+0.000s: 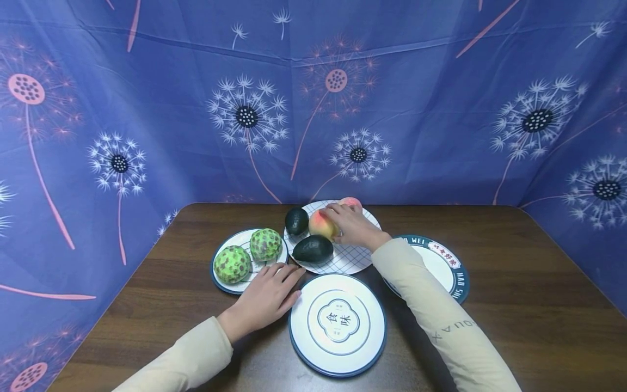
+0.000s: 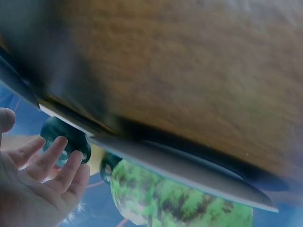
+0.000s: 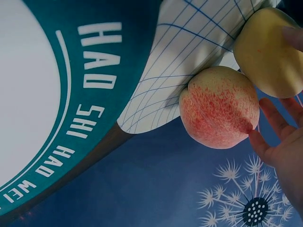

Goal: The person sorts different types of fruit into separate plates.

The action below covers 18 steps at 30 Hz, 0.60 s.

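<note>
My right hand (image 1: 351, 224) reaches over the blue-checked plate (image 1: 350, 260) at the back. Its thumb and fingers hold a yellow-red peach (image 1: 321, 225), as the right wrist view also shows. Behind it on that plate lies a second, redder peach (image 3: 219, 108), close to the little finger. Two dark green avocados share the plate, one at the front (image 1: 313, 249) and one at the left (image 1: 296, 221). My left hand (image 1: 266, 296), palm down with fingers loosely extended, hovers between the small left plate (image 1: 219, 280) and the front plate (image 1: 338, 356), holding nothing.
Two round green fruits with brown blotches (image 1: 232, 264) sit on the small left plate. Bare white shows on the blue-rimmed front plate. A teal-rimmed plate (image 1: 459, 283) stands at right, partly under my right sleeve (image 1: 431, 310). A blue dandelion-print cloth (image 1: 416, 109) hangs behind the wooden table (image 1: 539, 305).
</note>
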### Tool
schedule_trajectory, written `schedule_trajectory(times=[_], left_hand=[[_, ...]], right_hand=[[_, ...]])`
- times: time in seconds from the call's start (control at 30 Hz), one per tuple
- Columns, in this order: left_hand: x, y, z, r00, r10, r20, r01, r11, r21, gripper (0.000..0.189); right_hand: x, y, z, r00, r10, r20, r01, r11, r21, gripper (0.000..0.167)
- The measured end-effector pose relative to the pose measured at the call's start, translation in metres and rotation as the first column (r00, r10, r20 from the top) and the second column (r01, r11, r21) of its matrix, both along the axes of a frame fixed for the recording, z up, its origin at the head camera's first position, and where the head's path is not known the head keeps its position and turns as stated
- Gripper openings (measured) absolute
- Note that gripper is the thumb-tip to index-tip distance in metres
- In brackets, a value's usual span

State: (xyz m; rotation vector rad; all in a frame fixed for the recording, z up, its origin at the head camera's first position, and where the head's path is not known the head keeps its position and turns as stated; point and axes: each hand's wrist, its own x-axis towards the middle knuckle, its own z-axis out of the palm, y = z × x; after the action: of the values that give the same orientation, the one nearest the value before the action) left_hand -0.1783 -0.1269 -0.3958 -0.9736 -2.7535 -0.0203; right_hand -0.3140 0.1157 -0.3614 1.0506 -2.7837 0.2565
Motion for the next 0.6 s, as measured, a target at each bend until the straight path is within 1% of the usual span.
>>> schedule_trajectory(times=[0.17,0.3,0.6], left_hand=[[0.0011,0.0036,-0.005,0.998,-0.02,0.052,0.021,1.0,-0.017,0.048],[0.0019,0.0057,-0.0069,0.996,-0.038,0.079,0.041,0.999,-0.032,0.049],[0.0019,0.0101,-0.0083,0.995,-0.064,0.078,0.07,0.995,-0.078,0.048]], right_hand=[[-0.0019,-0.0016,-0.0025,1.0,0.01,-0.005,-0.009,1.0,0.013,0.077],[-0.0037,-0.0031,-0.0045,1.0,0.02,-0.022,-0.02,0.999,0.032,0.08],[-0.0061,-0.0071,-0.0078,0.998,0.036,-0.045,-0.033,0.998,0.055,0.084]])
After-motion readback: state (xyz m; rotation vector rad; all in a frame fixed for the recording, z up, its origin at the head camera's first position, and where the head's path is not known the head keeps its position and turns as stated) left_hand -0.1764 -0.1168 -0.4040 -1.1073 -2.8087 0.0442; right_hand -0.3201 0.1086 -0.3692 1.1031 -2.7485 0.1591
